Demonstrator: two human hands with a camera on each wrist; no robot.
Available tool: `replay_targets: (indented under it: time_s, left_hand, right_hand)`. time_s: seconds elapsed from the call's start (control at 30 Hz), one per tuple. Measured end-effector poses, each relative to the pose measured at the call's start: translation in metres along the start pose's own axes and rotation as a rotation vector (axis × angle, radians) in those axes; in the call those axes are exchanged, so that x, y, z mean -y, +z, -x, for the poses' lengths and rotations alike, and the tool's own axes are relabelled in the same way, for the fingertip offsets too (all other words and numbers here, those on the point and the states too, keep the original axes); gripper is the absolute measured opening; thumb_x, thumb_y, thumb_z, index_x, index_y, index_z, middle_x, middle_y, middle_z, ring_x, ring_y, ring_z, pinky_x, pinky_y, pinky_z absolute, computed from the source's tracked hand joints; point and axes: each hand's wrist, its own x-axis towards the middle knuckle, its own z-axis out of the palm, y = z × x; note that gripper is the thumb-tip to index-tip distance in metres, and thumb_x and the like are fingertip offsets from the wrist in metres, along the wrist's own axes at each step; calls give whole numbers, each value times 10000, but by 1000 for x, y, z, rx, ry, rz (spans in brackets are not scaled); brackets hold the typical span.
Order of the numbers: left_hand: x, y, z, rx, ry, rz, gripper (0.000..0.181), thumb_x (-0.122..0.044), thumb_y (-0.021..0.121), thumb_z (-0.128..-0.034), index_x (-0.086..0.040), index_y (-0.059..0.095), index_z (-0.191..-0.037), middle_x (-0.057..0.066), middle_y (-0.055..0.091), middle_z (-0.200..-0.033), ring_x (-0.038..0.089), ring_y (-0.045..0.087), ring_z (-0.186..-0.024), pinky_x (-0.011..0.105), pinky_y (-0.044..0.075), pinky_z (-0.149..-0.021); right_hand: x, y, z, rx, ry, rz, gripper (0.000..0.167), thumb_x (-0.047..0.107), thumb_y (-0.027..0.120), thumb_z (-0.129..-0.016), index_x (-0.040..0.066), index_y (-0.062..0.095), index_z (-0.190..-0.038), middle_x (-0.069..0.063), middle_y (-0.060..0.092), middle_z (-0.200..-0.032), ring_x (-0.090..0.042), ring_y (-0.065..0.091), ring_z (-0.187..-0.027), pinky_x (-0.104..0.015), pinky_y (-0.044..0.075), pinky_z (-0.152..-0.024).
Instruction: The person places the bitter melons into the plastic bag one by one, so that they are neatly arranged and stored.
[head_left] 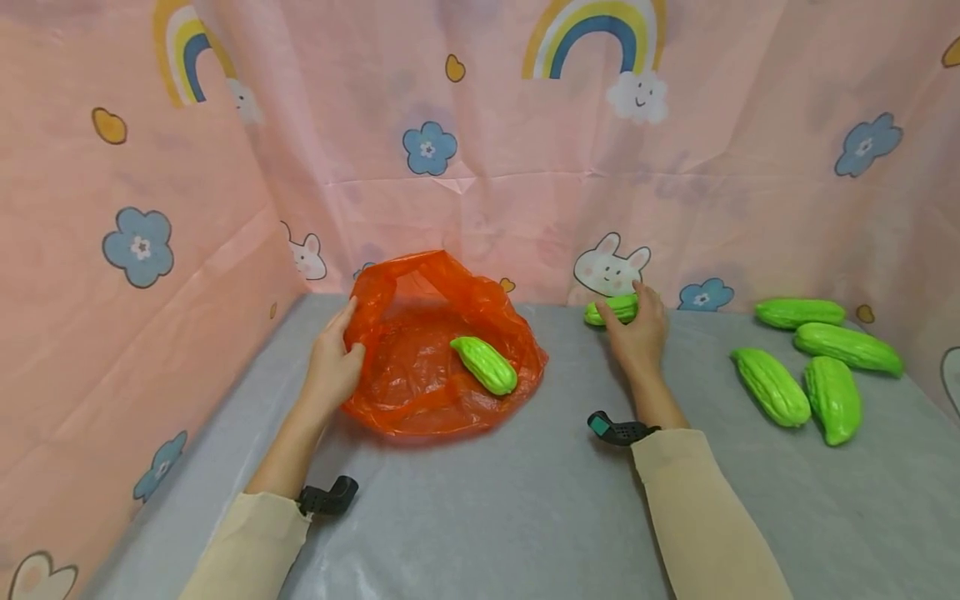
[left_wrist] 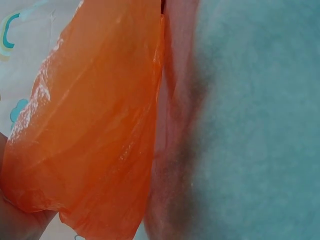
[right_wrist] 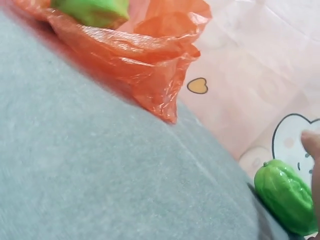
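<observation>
Head: left hand (head_left: 335, 360) pinches orange bag (head_left: 408, 419) edge; right hand (head_left: 640, 340) spread, green gourd (head_left: 628, 307) between thumb and fingers. Left wrist: bag covers fingertips. Right wrist: gourd below fingertip, gap visible.

Orange bag (head_left: 405, 375), green gourds (head_left: 484, 365), apparently grey tabletop (head_left: 480, 517)

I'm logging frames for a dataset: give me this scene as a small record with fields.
left hand: holds the left edge of an orange-red translucent plastic bag
right hand: thumb and fingers about a bright green, ridged, elongated vegetable; grip unclear
inside bag: one matching vegetable
right side: four more matching vegetables on the grey tabletop
backdrop: pink sheet printed with rainbows, flowers, rabbits
</observation>
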Motion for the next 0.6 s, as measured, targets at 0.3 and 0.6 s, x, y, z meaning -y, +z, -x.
replay_targets:
  time_s: [0.3,0.6]
  left_hand:
    - [-1,1,1,13,-20,2,683,30,411,-964,-100,239,-1612,146,253,-1678,341,253,-1551,533,314,-1217]
    - [-1,2,1,8,-19,2,686,34,420,-951,-84,255,-1607,153,278,-1668,343,305,-1526,532,340,-1208]
  right_hand:
    - [-8,3,0,170,7,114,747,432,640,-944,74,389,-1550,-208,48,-1705,-494,-58,-1552,-669,22,-1246]
    - [-8,2,0,74,28,31,541,331,694,-936,-15,540,-1323,-230,280,-1616,-441,234,-1523,-563,210,-1256]
